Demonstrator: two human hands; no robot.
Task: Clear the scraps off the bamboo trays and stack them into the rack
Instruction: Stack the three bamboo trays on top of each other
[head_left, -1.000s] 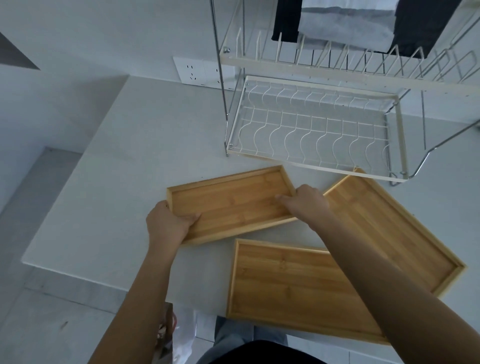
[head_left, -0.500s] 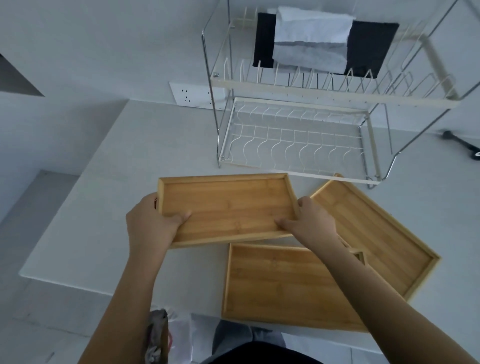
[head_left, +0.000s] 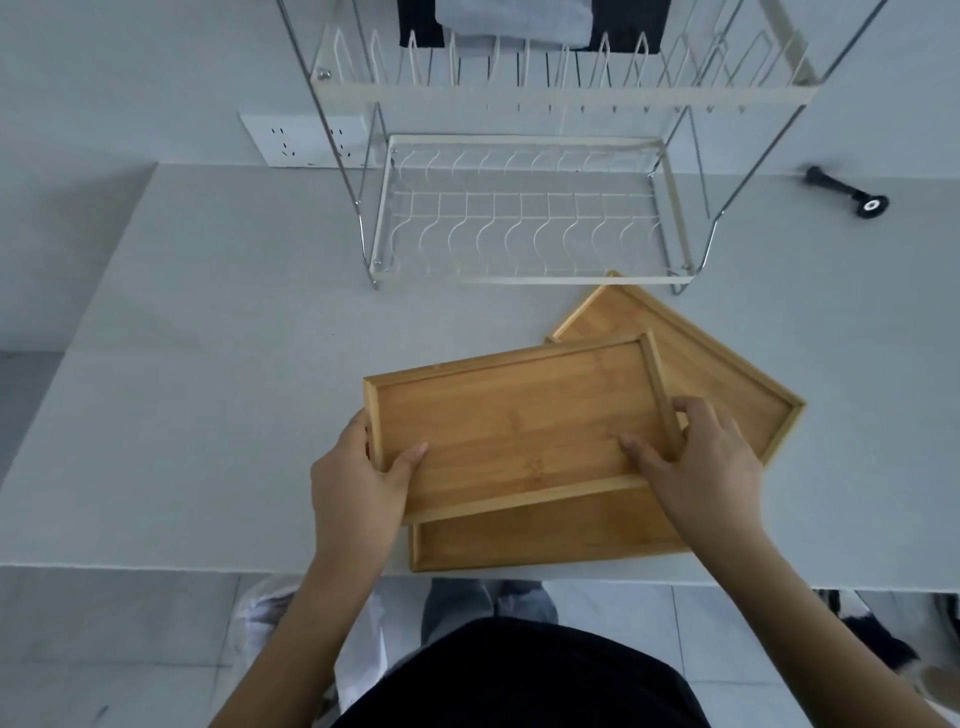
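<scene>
I hold a small bamboo tray (head_left: 514, 421) by its two short ends, lifted over the others. My left hand (head_left: 358, 478) grips its left end, thumb inside. My right hand (head_left: 701, 457) grips its right end, fingers on the floor of the tray. Beneath it a second bamboo tray (head_left: 545, 540) lies at the table's front edge, mostly covered. A third bamboo tray (head_left: 727, 374) lies angled to the right, its far corner touching the rack. The white wire rack (head_left: 524, 228) stands behind, its lower tier bare. No scraps show on the trays.
Dark and grey cloths (head_left: 514, 21) hang on the rack's upper tier. A black tool (head_left: 847, 192) lies at the far right of the grey table (head_left: 208, 364). A wall socket (head_left: 306, 140) sits behind the rack's left leg. Floor and a bag (head_left: 270, 613) lie below.
Both hands lifted the small tray off the table and carried it right, over the front tray. The camera tilted and moved closer to the rack.
</scene>
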